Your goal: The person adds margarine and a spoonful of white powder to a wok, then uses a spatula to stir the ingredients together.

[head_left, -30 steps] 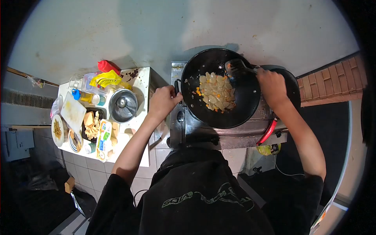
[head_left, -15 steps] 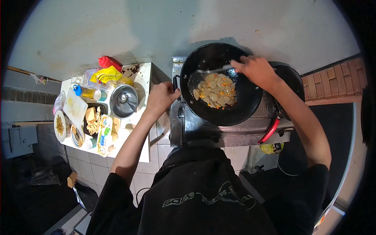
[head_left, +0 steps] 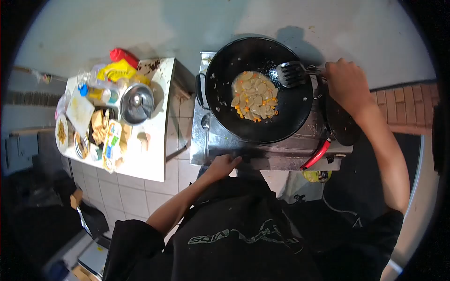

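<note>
A slotted spatula [head_left: 291, 75] is held by its handle in my right hand [head_left: 349, 84], which is closed just beyond the wok's right rim. Its slotted head is over the inner right wall of the black wok [head_left: 253, 133]. Inside the wok, pale round slices [head_left: 255, 91] and small orange diced bits lie in a little liquid. My left hand [head_left: 221, 167] is at the front edge of the gas stove [head_left: 225, 147], close to a dark knob [head_left: 246, 159]. Its thumb and forefinger are slightly apart, and I see nothing held between them.
On the left, a white table [head_left: 157, 154] bears a metal bowl [head_left: 137, 104], a cutting board [head_left: 79, 112], bottles, packets and food containers. A dark pan with a red handle [head_left: 316, 154] is on the stove's right side. A wall rises behind the stove.
My left hand has let go of the wok's left handle and moved down to the stove front. My right hand has drawn the spatula rightward, out of the food.
</note>
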Motion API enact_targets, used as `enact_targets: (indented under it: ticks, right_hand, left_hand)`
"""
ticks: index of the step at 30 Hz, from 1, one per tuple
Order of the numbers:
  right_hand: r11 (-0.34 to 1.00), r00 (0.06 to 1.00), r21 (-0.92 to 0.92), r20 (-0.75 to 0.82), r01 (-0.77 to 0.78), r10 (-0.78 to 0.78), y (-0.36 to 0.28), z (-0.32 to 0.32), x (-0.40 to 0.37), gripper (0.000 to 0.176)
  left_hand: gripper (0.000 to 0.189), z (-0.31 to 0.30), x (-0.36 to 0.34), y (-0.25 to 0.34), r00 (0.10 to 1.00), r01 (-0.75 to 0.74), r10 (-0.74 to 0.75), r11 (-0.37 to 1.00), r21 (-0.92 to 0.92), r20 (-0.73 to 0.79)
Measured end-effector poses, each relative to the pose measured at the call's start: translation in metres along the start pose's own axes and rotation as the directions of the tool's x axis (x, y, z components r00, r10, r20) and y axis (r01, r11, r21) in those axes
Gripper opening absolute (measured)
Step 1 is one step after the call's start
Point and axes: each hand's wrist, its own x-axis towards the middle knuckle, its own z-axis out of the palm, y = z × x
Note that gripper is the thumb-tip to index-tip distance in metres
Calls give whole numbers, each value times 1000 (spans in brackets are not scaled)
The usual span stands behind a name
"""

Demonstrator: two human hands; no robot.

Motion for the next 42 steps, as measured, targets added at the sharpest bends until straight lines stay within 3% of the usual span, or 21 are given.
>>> enact_targets:
  ticks: [5, 7, 9, 11, 13, 15, 17, 18, 19, 21, 23, 25, 27, 28, 29, 30, 33, 35, 37, 39, 42]
  right_hand:
    - [992, 981, 31, 150, 118, -122, -5, 16, 40, 18]
    - [982, 967, 85, 176, 172, -184, -15, 25, 43, 20]
    - [973, 969, 157, 156, 169, -193, -20, 30, 42, 20]
    - [955, 959, 168, 108, 244, -264, -14, 32, 37, 20]
    - [936, 946, 175, 52, 307, -320, -11, 28, 34, 20]
    - [949, 955, 116, 17, 294, -297, -7, 21, 30, 20]
    - [948, 951, 69, -33, 309, -308, -3, 17, 29, 18]
    - [947, 945, 26, -75, 320, -317, -4, 17, 29, 17]
    - [945, 943, 32, -79, 326, -322, -5, 18, 32, 17]
    - [957, 958, -69, -40, 280, -284, -10, 22, 43, 17]
    - [957, 958, -50, -28, 285, -287, -18, 32, 56, 16]
    - [958, 958, -32, -17, 286, -286, -26, 45, 68, 15]
    - [861, 887, 225, -40, 457, -461, -26, 57, 74, 19]
    - [863, 889, 228, -37, 451, -455, -24, 55, 72, 19]
    - [831, 849, 180, -162, 526, -503, -19, 50, 66, 21]
    - [797, 790, 120, -278, 592, -546, -17, 43, 62, 24]
    - [842, 830, 51, -207, 537, -517, -15, 20, 57, 24]
    - [858, 840, 33, -228, 512, -493, -23, 19, 60, 24]
    - [874, 848, 25, -254, 486, -465, -35, 24, 65, 24]
    - [875, 799, -28, -394, 484, -454, -46, 35, 73, 24]
    - [837, 786, -15, -334, 547, -520, -39, 48, 69, 20]
  left_hand:
    - [51, 71, 9, 16, 970, -51, 5, 982, -181, -243]
    - [49, 90, 18, 4, 968, 21, -98, 948, -316, -233]
    - [46, 107, 20, -3, 897, -34, -146, 918, -396, -416]
    - [45, 118, 23, -8, 902, -81, -146, 866, -493, -406]
    - [47, 126, 29, -13, 931, -216, -126, 564, -797, -341]
    - [49, 122, 29, -17, 940, -216, -98, 567, -795, -326]
    - [49, 106, 16, -10, 971, -41, -156, 631, -775, -179]
    - [48, 96, 3, -4, 943, -4, -216, 750, -661, -252]
    - [48, 87, -6, -6, 940, -1, -224, 750, -661, -256]
    - [48, 63, -21, -14, 808, 5, -154, 967, -255, -569]
    - [43, 19, -32, -16, 688, -34, -135, 976, -217, -713]
    - [43, -31, -43, 2, 627, -44, -73, 991, -129, -776]
    - [43, -70, -40, 17, 587, -215, -27, 958, -189, -809]
    - [42, -88, -38, 24, 559, -249, 6, 955, -160, -829]
    - [42, -104, -35, 32, 530, -284, 38, 949, -134, -847]
    - [42, -118, -32, 40, 534, -286, 40, 948, -136, -844]
    - [43, -151, -19, 56, 534, -333, 133, 941, -63, -835]
    - [45, -167, -8, 64, 668, -271, 188, 963, 1, -720]
    - [44, -177, -1, 71, 731, -220, 181, 975, 25, -658]
    - [40, -183, 3, 71, 702, -242, 273, 960, 140, -657]
    - [37, -191, 17, 60, 736, -331, 364, 929, 167, -571]
